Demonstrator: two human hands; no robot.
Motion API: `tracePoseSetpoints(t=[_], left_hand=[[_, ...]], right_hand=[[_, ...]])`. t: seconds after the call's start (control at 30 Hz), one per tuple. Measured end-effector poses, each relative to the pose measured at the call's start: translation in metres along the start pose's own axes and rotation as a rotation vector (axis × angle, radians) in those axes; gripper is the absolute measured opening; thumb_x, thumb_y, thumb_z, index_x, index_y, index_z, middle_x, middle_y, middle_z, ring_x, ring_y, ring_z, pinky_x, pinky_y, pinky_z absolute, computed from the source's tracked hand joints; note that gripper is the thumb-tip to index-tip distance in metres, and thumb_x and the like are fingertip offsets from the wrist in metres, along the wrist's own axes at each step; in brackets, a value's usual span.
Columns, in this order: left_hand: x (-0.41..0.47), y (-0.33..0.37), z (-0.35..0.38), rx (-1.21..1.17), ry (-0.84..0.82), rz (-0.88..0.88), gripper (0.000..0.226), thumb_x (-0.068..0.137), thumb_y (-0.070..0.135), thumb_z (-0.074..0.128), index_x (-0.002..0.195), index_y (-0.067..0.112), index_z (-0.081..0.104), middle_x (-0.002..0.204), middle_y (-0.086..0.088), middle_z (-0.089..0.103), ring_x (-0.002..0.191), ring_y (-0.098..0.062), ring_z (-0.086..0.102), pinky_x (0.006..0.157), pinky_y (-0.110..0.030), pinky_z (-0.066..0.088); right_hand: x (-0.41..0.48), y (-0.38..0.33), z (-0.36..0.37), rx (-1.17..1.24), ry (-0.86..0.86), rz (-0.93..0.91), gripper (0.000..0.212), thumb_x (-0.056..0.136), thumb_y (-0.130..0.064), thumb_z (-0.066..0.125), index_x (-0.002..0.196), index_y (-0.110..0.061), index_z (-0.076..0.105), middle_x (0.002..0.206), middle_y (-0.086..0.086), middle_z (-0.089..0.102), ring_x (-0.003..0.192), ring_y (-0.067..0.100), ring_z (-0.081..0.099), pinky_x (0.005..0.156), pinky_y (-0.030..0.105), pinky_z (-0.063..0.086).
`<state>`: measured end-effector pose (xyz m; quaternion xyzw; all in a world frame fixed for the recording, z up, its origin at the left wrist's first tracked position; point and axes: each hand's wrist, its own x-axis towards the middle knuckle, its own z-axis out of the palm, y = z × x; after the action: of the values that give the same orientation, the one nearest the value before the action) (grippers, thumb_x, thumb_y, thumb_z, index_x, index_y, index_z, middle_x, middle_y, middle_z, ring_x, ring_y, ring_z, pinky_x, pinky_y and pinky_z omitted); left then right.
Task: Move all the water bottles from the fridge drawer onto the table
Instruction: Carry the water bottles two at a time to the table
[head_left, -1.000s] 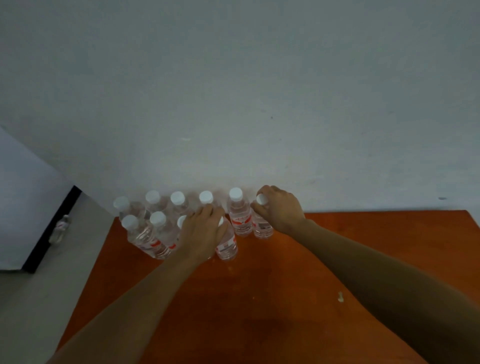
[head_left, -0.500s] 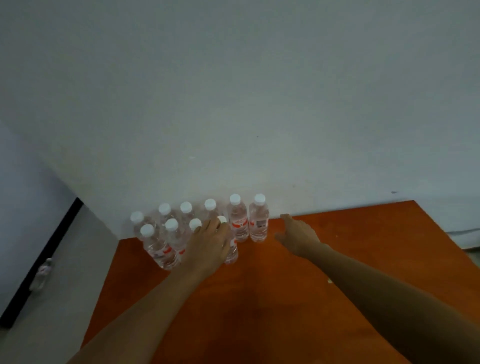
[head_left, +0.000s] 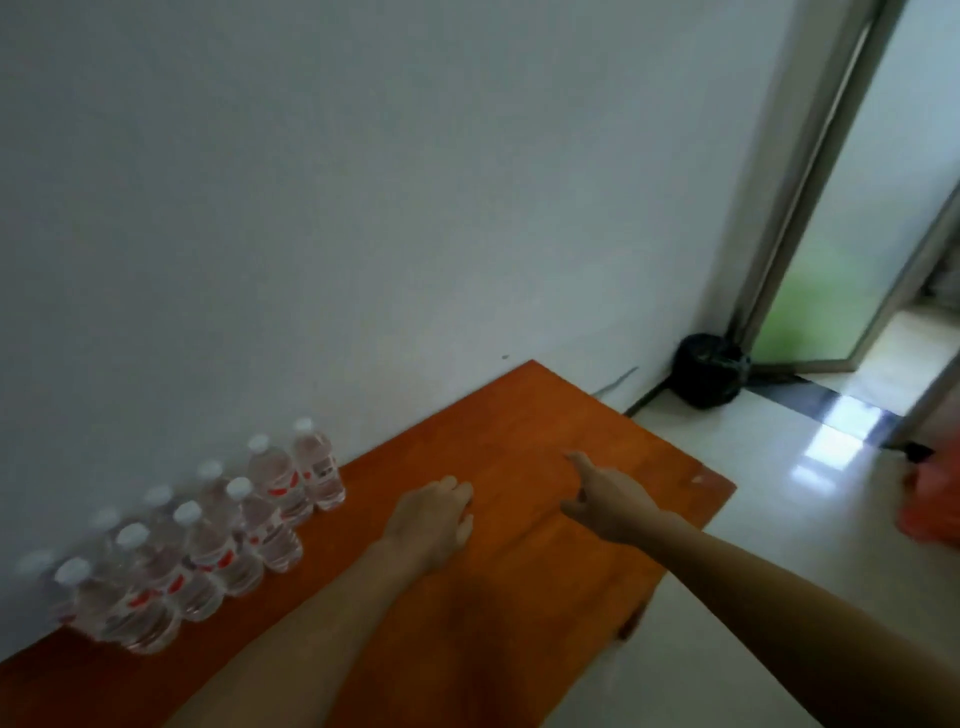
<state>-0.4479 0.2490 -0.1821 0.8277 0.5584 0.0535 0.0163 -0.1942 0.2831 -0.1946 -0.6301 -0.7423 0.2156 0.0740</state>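
Several clear water bottles (head_left: 260, 514) with white caps and red labels stand upright in two rows on the orange wooden table (head_left: 519, 597), against the white wall at the left. My left hand (head_left: 434, 519) hovers over the table to the right of the bottles, fingers loosely curled, holding nothing. My right hand (head_left: 608, 499) is further right over the table, fingers relaxed and empty. Neither hand touches a bottle. The fridge drawer is out of sight.
The table's right edge (head_left: 691, 540) drops to a glossy pale floor. A black bag (head_left: 709, 371) sits in the corner by a glass door (head_left: 852, 218). Something red (head_left: 935, 504) lies at the right frame edge.
Both hands have let go of the bottles and drawn back to the right. My head has turned right, so the bottles now sit at the lower left and the door shows.
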Motion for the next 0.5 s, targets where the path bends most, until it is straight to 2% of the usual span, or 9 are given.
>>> tracePoseSetpoints(t=[0.07, 0.13, 0.23, 0.33, 0.43, 0.5], left_hand=[[0.024, 0.047, -0.002, 0.009, -0.003, 0.096, 0.019, 0.094, 0.033, 0.046, 0.107, 0.019, 0.052, 0.102, -0.002, 0.055, 0.089, -0.021, 0.056, 0.07, -0.034, 0.046], [0.047, 0.097, -0.003, 0.011, 0.003, 0.198, 0.02, 0.094, 0.033, 0.046, 0.105, 0.018, 0.052, 0.101, -0.003, 0.055, 0.09, -0.022, 0.057, 0.069, -0.033, 0.044], [0.081, 0.179, -0.001, -0.015, 0.015, 0.337, 0.016, 0.093, 0.033, 0.047, 0.1, 0.021, 0.054, 0.097, 0.0, 0.055, 0.082, -0.017, 0.055, 0.063, -0.028, 0.039], [0.114, 0.275, 0.009, -0.059, 0.023, 0.426, 0.013, 0.092, 0.033, 0.049, 0.097, 0.022, 0.055, 0.093, 0.002, 0.057, 0.076, -0.014, 0.054, 0.065, -0.029, 0.047], [0.141, 0.38, 0.025, -0.13, 0.024, 0.487, 0.019, 0.092, 0.035, 0.049, 0.103, 0.021, 0.057, 0.101, 0.002, 0.061, 0.083, -0.018, 0.058, 0.071, -0.034, 0.051], [0.152, 0.447, 0.039, -0.168, 0.019, 0.53, 0.024, 0.092, 0.037, 0.049, 0.11, 0.023, 0.057, 0.105, 0.003, 0.06, 0.089, -0.02, 0.059, 0.071, -0.032, 0.048]], right_hand=[[-0.029, 0.044, -0.019, -0.008, 0.07, 0.082, 0.072, 0.088, -0.044, 0.061, 0.145, -0.029, 0.02, 0.086, -0.002, 0.062, 0.071, 0.011, 0.061, 0.061, 0.028, 0.055], [-0.06, 0.089, -0.038, -0.001, 0.134, 0.183, 0.071, 0.087, -0.044, 0.062, 0.145, -0.029, 0.023, 0.094, -0.001, 0.062, 0.074, 0.011, 0.061, 0.062, 0.027, 0.054], [-0.111, 0.16, -0.063, -0.009, 0.226, 0.289, 0.065, 0.088, -0.044, 0.061, 0.142, -0.029, 0.029, 0.1, -0.002, 0.064, 0.076, 0.012, 0.059, 0.061, 0.023, 0.045], [-0.173, 0.24, -0.09, -0.038, 0.268, 0.385, 0.06, 0.088, -0.045, 0.06, 0.14, -0.03, 0.033, 0.1, 0.0, 0.067, 0.078, 0.016, 0.059, 0.059, 0.026, 0.042], [-0.238, 0.322, -0.12, -0.058, 0.297, 0.476, 0.053, 0.088, -0.046, 0.057, 0.135, -0.029, 0.04, 0.103, 0.001, 0.065, 0.087, 0.02, 0.06, 0.073, 0.033, 0.049], [-0.279, 0.373, -0.139, -0.071, 0.354, 0.548, 0.045, 0.087, -0.045, 0.058, 0.127, -0.027, 0.05, 0.103, 0.0, 0.064, 0.09, 0.02, 0.058, 0.074, 0.03, 0.045]])
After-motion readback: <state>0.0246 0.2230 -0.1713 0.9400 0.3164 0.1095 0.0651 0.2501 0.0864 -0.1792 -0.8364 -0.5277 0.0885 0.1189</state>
